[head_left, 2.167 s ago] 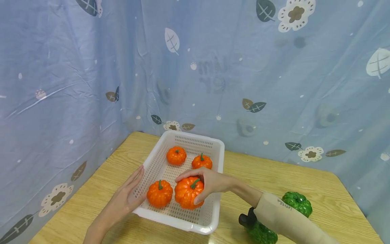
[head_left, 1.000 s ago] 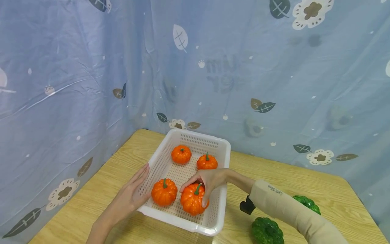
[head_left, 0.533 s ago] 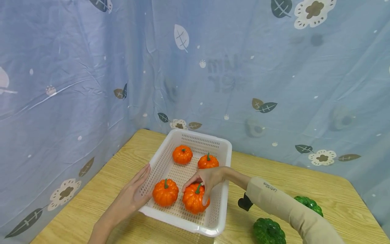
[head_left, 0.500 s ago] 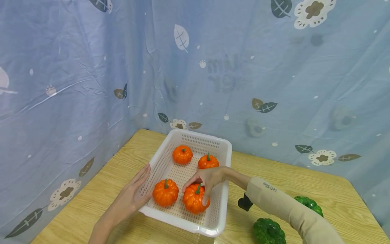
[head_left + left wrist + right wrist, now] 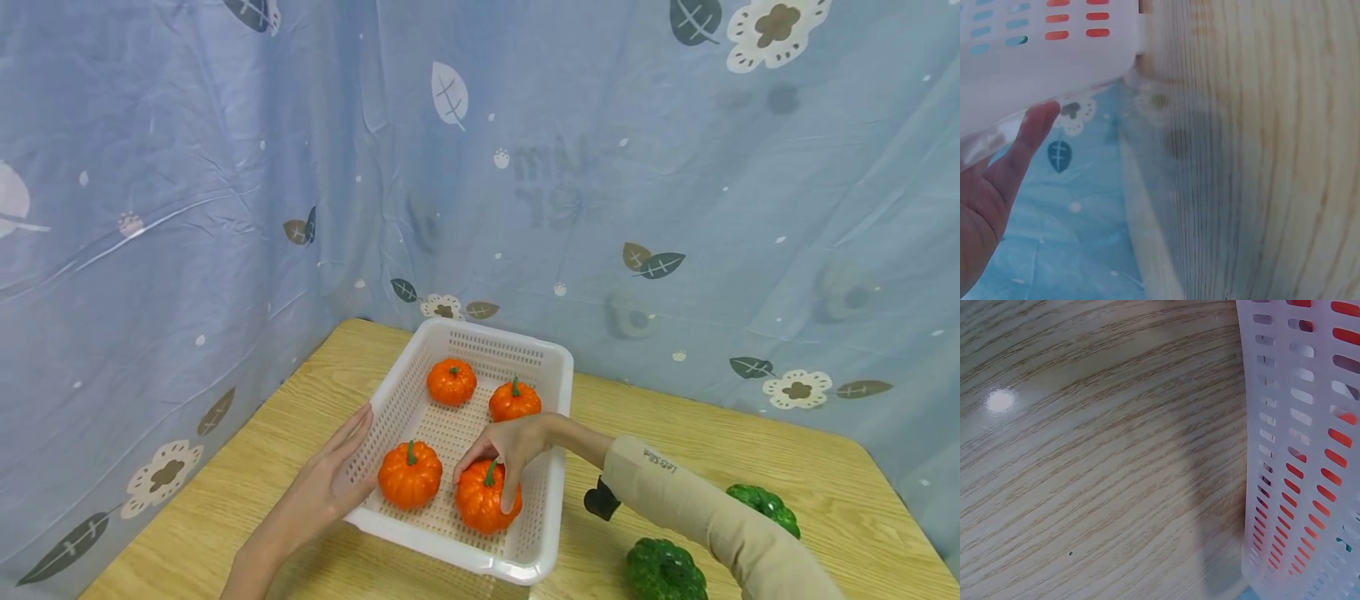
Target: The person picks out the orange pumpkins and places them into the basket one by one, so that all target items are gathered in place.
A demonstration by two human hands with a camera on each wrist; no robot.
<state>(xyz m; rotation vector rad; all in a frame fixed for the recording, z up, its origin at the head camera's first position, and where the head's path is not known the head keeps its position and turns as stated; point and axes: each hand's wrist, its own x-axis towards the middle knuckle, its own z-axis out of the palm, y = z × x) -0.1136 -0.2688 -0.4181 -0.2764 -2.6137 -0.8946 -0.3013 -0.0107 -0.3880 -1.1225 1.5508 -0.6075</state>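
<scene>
A white plastic basket (image 5: 442, 546) with slotted walls holds several small orange pumpkins with green stems. My right hand (image 5: 513, 442) reaches over the right rim and grips the near-right pumpkin (image 5: 483, 504), thumb on its right side and fingers over its far left. Beside it to the left sits another pumpkin (image 5: 409, 477). At the back are a third pumpkin (image 5: 452, 382) and a further pumpkin (image 5: 515, 402) just beyond my right hand. My left hand (image 5: 322, 487) rests against the basket's left side with fingers extended; in the left wrist view its fingertip (image 5: 1047, 112) meets the basket's edge.
A green pumpkin (image 5: 666, 571) and another green pumpkin (image 5: 765, 507) lie on the wooden table (image 5: 660, 408) to the right, the latter partly behind my sleeve. A black wrist-worn device (image 5: 602, 500) hangs under the right wrist. A blue patterned curtain (image 5: 465, 208) encloses the back and left.
The view has turned slightly left. My right hand has shifted a little rightward and toward the near end of the basket with the pumpkin. My left hand has kept its place on the basket.
</scene>
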